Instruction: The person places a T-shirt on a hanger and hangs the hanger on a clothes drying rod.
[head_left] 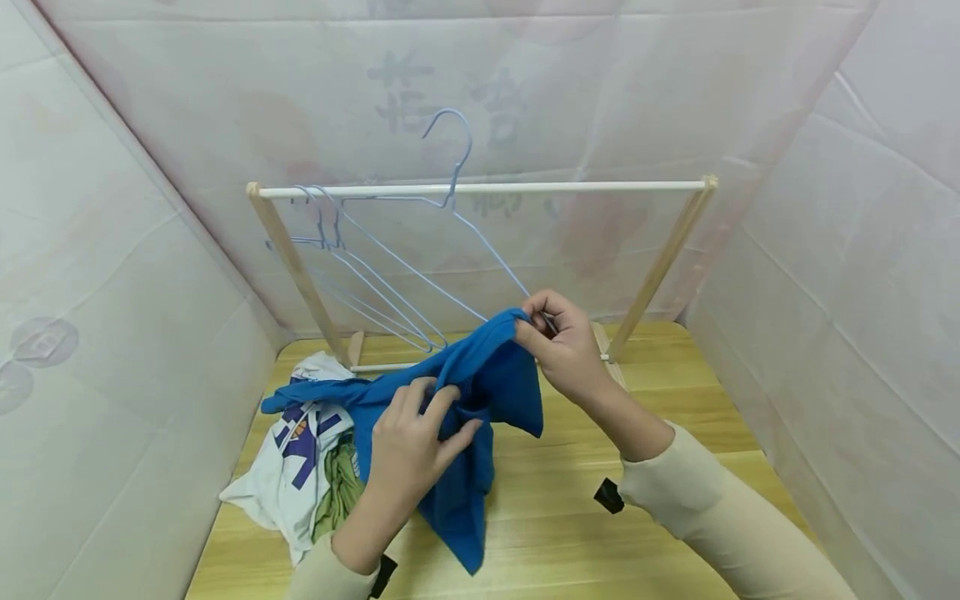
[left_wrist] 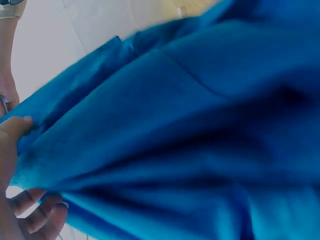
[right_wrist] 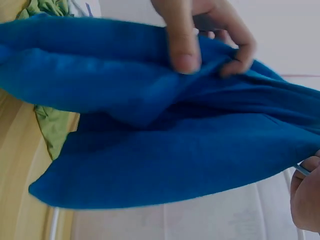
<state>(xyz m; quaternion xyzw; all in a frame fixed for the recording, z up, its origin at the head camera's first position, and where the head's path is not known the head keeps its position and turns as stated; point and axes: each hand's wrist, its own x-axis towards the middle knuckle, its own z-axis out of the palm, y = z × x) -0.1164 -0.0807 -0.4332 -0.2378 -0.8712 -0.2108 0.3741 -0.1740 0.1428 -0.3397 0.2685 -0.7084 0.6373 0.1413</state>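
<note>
In the head view a blue shirt [head_left: 461, 400] hangs in folds between both hands, one end trailing left over other clothes. At its upper edge the right hand [head_left: 568, 346] grips the cloth together with the arm of a light-blue wire hanger [head_left: 491, 250]. The hanger's hook points up, above the rail, and its lower part disappears behind the shirt. Lower down, the left hand [head_left: 416, 433] holds a fold of the shirt; its thumb [right_wrist: 185, 55] lies on the cloth in the right wrist view. Gathered folds run out from the left hand in the left wrist view.
A rack with a white rail [head_left: 585, 187] and wooden posts stands at the back. Several blue wire hangers [head_left: 375, 283] hang at its left end. A white shirt [head_left: 281, 475] with purple print and a green garment [head_left: 341, 492] lie on the wooden table [head_left: 570, 533].
</note>
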